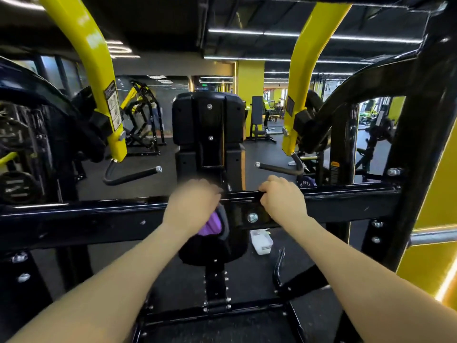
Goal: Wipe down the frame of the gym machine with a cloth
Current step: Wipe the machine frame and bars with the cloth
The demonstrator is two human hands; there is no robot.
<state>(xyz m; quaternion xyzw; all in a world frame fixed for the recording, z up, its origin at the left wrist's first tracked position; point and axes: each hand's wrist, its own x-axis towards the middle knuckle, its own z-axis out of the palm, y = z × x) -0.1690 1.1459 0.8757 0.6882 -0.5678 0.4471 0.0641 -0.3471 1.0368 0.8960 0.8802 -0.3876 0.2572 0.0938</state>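
Right now the purple cloth [210,225] is bunched up under the person's left hand [194,204], which curls around it and presses it on the black cross bar [99,216] of the gym machine, near the middle. That hand looks blurry, so I think it is rubbing. The right hand [283,198] is just beside it, with its fingers curled over the top edge of the same bar, holding on. A shiny bolt [252,217] sits on the bar between the two hands. Behind the bar stands the black back pad [209,120], and two yellow arms [99,78] bend down on each side. A small white box [261,242] lies on the floor below. The cloth could snag on the bolt, or slip out and drop to the floor if the grip gets loose. One yellow arm has a white sticker [113,105], but its words are too small to read. Some letters like "FIT" show on a purple thing [306,183] behind the bar.
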